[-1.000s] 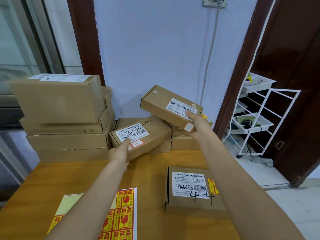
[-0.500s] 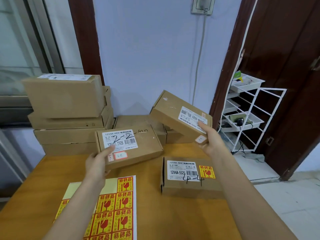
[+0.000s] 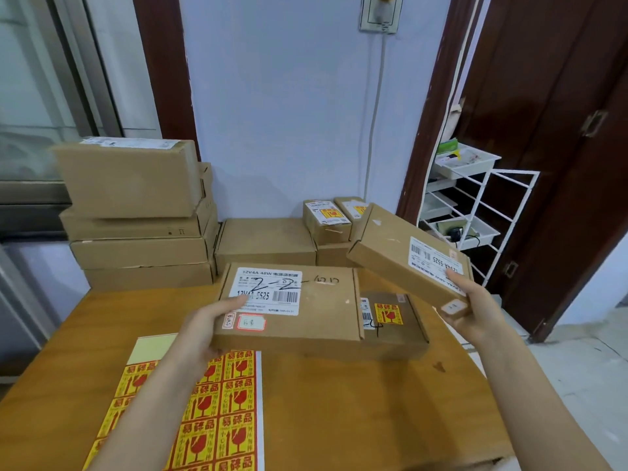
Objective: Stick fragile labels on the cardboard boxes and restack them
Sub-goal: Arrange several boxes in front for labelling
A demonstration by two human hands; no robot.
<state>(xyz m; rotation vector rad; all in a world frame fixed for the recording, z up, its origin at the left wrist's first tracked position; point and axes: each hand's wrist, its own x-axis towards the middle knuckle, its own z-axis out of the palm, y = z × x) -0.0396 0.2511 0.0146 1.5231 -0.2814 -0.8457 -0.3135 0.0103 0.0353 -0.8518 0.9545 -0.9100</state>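
— What did the left hand [image 3: 204, 326] hold?
— The "2-2" box [image 3: 289, 307], gripped above the desk [image 3: 356, 402]; the right hand [image 3: 474, 309] gripped a tilted box [image 3: 404, 254].
— And the fragile labels [image 3: 217, 409]?
— Flat on the desk.

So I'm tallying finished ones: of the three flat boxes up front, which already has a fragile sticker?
The flat box lying on the table, partly hidden behind the left-hand box; the two held boxes show none.

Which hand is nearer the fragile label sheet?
Left. The left hand holds a box right above the label sheet; the right hand is off to its right.
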